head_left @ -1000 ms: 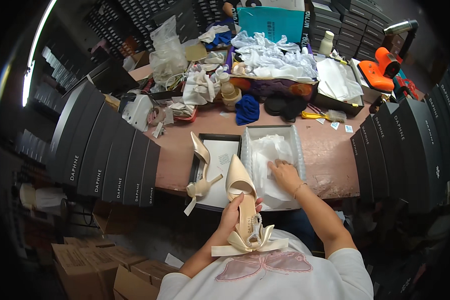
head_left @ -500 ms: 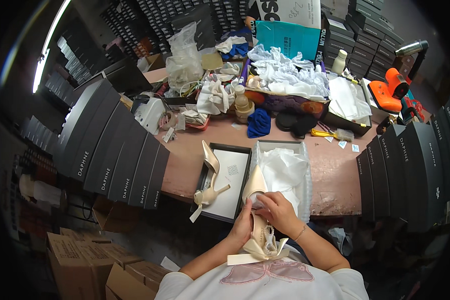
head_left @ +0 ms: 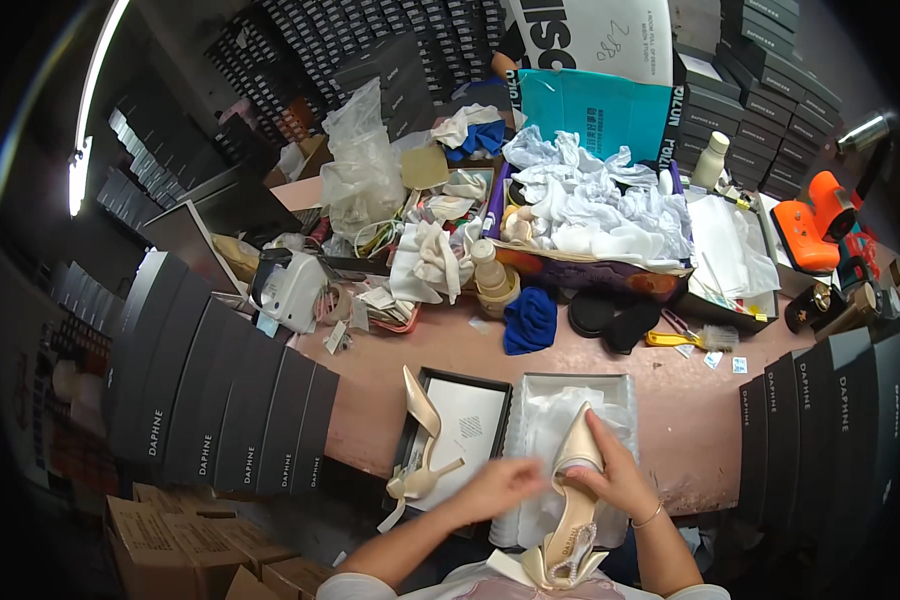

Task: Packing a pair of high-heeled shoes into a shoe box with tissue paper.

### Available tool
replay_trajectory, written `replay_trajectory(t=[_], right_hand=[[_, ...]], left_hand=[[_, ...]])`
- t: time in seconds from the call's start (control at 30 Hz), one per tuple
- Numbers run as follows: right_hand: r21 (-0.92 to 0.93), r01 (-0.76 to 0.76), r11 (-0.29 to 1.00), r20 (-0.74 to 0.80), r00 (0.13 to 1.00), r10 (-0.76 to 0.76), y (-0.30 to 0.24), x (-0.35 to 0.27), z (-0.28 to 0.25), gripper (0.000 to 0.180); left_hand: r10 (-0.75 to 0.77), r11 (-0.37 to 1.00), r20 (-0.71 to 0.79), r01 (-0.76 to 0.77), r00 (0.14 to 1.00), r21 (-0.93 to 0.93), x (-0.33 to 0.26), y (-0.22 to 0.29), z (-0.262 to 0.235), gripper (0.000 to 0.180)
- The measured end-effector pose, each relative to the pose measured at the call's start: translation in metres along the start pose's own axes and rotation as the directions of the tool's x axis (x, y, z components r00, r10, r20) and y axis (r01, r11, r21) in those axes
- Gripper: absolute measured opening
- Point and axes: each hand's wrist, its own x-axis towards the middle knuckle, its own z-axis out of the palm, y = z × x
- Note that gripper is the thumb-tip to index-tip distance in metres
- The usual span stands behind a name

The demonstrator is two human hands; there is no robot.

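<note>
My right hand (head_left: 618, 478) is closed around the front of a cream pointed high-heeled shoe (head_left: 574, 515), held toe away from me over an open shoe box (head_left: 507, 530). A bow and a beaded strap show at the shoe's heel end. My left hand (head_left: 502, 487) hovers left of that shoe, apart from it, its fingers smeared by motion. White tissue paper (head_left: 553, 408) lies inside the box. Beside it, the matching cream shoe (head_left: 427, 468) rests on its side across the left part of a black box lid (head_left: 470, 425).
Dark shoe boxes stand in stacks at left (head_left: 210, 385) and right (head_left: 820, 430). Farther back are a bin of crumpled white paper (head_left: 595, 265), a blue cloth (head_left: 530, 322), a yellow-handled brush (head_left: 685, 338), a bottle (head_left: 488, 268) and an orange device (head_left: 808, 228). Cardboard cartons (head_left: 170, 555) sit lower left.
My right hand has carried the shoe to the right and over the box. The left hand has let go of it and moved left. The whole view has tilted up.
</note>
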Motion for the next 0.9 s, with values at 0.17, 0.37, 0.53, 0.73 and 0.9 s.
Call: replay_trajectory(t=[0.17, 0.37, 0.53, 0.73, 0.9], right_hand=[[-0.462, -0.08, 0.883, 0.129, 0.979, 0.156, 0.024, 0.013, 0.018, 0.07], [-0.438, -0.071, 0.896, 0.166, 0.973, 0.158, 0.034, 0.025, 0.022, 0.064], [-0.442, -0.069, 0.894, 0.159, 0.975, 0.154, 0.036, 0.028, 0.019, 0.065], [-0.397, -0.123, 0.909, 0.162, 0.966, 0.202, 0.036, 0.029, 0.02, 0.065], [-0.426, -0.072, 0.902, 0.15, 0.977, 0.149, 0.037, 0.027, 0.021, 0.065]], left_hand=[[0.716, 0.658, -0.515, -0.211, 0.471, 0.723, 0.073, 0.06, -0.158, 0.029], [0.636, 0.569, -0.393, -0.059, 0.663, 0.82, 0.18, 0.057, -0.284, 0.021], [0.402, 0.421, -0.43, 0.254, 0.809, 0.871, 0.177, 0.062, -0.299, 0.037], [0.241, 0.073, -0.427, 0.423, 0.872, 0.903, 0.174, 0.076, -0.28, 0.026], [0.379, -0.108, -0.399, 0.468, 0.835, 0.877, 0.186, 0.063, -0.283, 0.023]])
